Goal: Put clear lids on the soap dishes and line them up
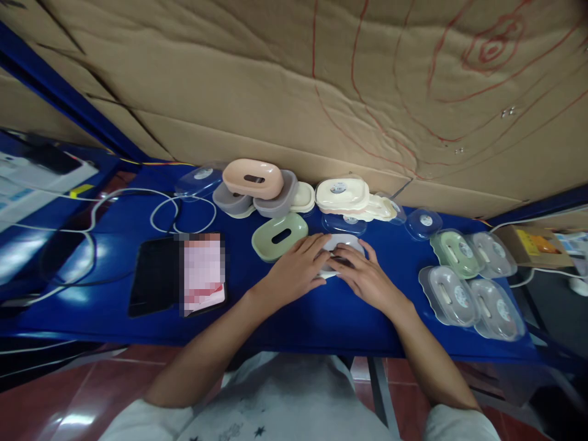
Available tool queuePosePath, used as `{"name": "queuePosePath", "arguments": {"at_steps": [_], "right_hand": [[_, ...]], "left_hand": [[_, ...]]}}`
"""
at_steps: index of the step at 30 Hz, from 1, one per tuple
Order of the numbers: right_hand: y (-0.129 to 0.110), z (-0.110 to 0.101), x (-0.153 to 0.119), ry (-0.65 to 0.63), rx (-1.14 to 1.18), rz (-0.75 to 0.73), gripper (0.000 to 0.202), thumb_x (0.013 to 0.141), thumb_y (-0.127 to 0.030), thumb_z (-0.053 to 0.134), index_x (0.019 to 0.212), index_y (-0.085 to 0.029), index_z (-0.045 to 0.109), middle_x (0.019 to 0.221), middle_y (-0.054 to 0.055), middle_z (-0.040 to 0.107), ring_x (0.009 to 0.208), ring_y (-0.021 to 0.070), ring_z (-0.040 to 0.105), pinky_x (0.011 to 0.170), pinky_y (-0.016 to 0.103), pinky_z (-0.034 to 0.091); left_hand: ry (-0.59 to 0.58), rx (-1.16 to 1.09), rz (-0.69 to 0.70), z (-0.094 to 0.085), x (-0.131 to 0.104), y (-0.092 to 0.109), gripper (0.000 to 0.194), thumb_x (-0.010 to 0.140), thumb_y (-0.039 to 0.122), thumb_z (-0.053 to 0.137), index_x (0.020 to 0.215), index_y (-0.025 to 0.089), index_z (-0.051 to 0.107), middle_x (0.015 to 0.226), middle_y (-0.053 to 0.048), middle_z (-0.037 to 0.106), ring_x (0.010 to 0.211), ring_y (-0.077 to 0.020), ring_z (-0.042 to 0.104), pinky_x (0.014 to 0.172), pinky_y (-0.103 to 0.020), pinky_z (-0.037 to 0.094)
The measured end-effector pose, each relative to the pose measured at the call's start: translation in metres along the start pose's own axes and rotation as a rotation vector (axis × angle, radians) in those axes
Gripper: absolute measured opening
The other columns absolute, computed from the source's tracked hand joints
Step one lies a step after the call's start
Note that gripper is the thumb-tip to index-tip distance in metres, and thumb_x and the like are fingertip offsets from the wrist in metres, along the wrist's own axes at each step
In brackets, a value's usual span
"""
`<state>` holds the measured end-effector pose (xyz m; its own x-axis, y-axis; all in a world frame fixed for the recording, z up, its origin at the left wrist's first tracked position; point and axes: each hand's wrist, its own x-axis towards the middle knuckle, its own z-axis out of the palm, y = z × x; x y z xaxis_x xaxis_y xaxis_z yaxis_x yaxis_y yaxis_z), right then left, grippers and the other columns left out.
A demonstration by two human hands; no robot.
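In front of me on the blue table is a grey oval soap dish [345, 240], with a pale edge showing below it. My left hand [298, 264] grips its left side, fingers lying over the rim. From the right, my right hand [367, 278] closes on it, with fingers bent across the dark slot in its middle. Both hands cover much of the dish. A green soap dish [271, 250] with a long slot rests just left, close to my left fingertips. Behind my hands lies a clear lid [333, 224] with a round-cornered label.
Peach [234, 174], grey [287, 199] and cream dishes [342, 195] are piled at the back against the cardboard wall [220, 79]. Several lidded dishes [452, 297] sit at right beside a cardboard box [519, 245]. A phone [204, 269] and white cables [94, 214] occupy the left.
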<state>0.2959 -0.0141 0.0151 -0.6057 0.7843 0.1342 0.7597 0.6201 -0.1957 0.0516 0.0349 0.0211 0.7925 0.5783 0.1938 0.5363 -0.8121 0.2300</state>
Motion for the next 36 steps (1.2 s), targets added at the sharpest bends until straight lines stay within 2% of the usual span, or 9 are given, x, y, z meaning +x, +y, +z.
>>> {"name": "queuePosePath", "arguments": {"at_steps": [4, 9, 14, 18, 23, 25, 28, 30, 36], "right_hand": [[0.009, 0.001, -0.003, 0.025, 0.013, -0.017, 0.054, 0.105, -0.011, 0.052, 0.155, -0.03, 0.056, 0.154, 0.01, 0.063, 0.153, 0.0236, 0.05, 0.134, 0.059, 0.025], [0.025, 0.003, -0.006, 0.074, 0.013, 0.056, 0.045, 0.108, -0.02, 0.053, 0.151, -0.031, 0.061, 0.158, 0.008, 0.06, 0.153, 0.0241, 0.05, 0.13, 0.058, 0.036], [0.026, 0.002, -0.004, 0.057, 0.022, 0.069, 0.038, 0.107, -0.024, 0.056, 0.144, -0.028, 0.067, 0.156, 0.008, 0.062, 0.152, 0.0258, 0.05, 0.124, 0.054, 0.044], [0.019, -0.001, -0.003, 0.064, -0.054, 0.109, 0.035, 0.105, -0.031, 0.063, 0.14, -0.029, 0.069, 0.147, 0.009, 0.068, 0.141, 0.0294, 0.058, 0.124, 0.062, 0.039], [0.015, 0.006, 0.0, 0.062, -0.052, 0.049, 0.044, 0.106, -0.038, 0.062, 0.149, -0.027, 0.061, 0.159, 0.011, 0.058, 0.155, 0.0287, 0.046, 0.128, 0.059, 0.033], [0.016, 0.009, 0.0, 0.044, -0.025, 0.035, 0.045, 0.107, -0.039, 0.06, 0.15, -0.027, 0.06, 0.161, 0.011, 0.057, 0.156, 0.0277, 0.045, 0.128, 0.057, 0.034], [0.018, 0.008, 0.002, 0.047, 0.023, 0.036, 0.042, 0.107, -0.043, 0.062, 0.146, -0.029, 0.064, 0.151, 0.01, 0.066, 0.147, 0.0262, 0.056, 0.126, 0.055, 0.037], [0.021, 0.002, 0.007, 0.082, 0.025, 0.044, 0.038, 0.108, -0.04, 0.059, 0.144, -0.03, 0.066, 0.145, 0.008, 0.07, 0.14, 0.0247, 0.062, 0.125, 0.053, 0.037], [0.039, -0.025, 0.04, 0.283, -0.18, 0.198, 0.052, 0.109, -0.043, 0.052, 0.159, -0.028, 0.051, 0.167, 0.016, 0.046, 0.155, 0.0346, 0.044, 0.124, 0.06, 0.032]], "left_hand": [[-0.02, 0.088, -0.001, -0.005, 0.001, 0.005, 0.056, 0.092, 0.033, 0.083, 0.137, 0.013, 0.058, 0.146, -0.02, 0.06, 0.143, -0.0382, 0.053, 0.116, -0.05, 0.046], [-0.046, 0.139, -0.131, -0.013, -0.002, 0.011, 0.043, 0.09, 0.033, 0.083, 0.125, 0.017, 0.064, 0.14, -0.018, 0.062, 0.135, -0.0394, 0.056, 0.103, -0.052, 0.051], [-0.067, 0.194, -0.141, -0.015, -0.004, 0.02, 0.028, 0.097, 0.024, 0.072, 0.124, 0.018, 0.067, 0.13, -0.016, 0.067, 0.131, -0.0383, 0.058, 0.099, -0.053, 0.052], [-0.042, 0.192, -0.127, -0.01, -0.004, 0.019, 0.024, 0.1, 0.016, 0.062, 0.123, 0.017, 0.069, 0.133, -0.017, 0.068, 0.136, -0.0377, 0.057, 0.103, -0.055, 0.05], [-0.012, 0.158, -0.055, -0.002, -0.004, 0.008, 0.026, 0.099, 0.014, 0.064, 0.124, 0.015, 0.07, 0.139, -0.018, 0.067, 0.138, -0.0357, 0.058, 0.109, -0.053, 0.046], [-0.007, 0.123, -0.047, 0.0, -0.004, 0.005, 0.03, 0.1, 0.022, 0.068, 0.129, 0.014, 0.068, 0.141, -0.019, 0.067, 0.139, -0.0352, 0.058, 0.11, -0.052, 0.045], [0.013, 0.046, -0.052, 0.002, -0.005, 0.004, 0.039, 0.101, 0.039, 0.072, 0.131, 0.014, 0.068, 0.14, -0.018, 0.067, 0.141, -0.0347, 0.056, 0.113, -0.053, 0.042], [0.022, 0.025, -0.054, 0.003, -0.004, 0.004, 0.036, 0.101, 0.041, 0.071, 0.127, 0.015, 0.069, 0.139, -0.017, 0.068, 0.141, -0.034, 0.056, 0.113, -0.053, 0.042], [0.015, 0.049, -0.044, 0.004, 0.001, 0.002, 0.024, 0.102, 0.037, 0.069, 0.115, 0.016, 0.07, 0.132, -0.017, 0.068, 0.134, -0.0338, 0.06, 0.111, -0.051, 0.043]]}}
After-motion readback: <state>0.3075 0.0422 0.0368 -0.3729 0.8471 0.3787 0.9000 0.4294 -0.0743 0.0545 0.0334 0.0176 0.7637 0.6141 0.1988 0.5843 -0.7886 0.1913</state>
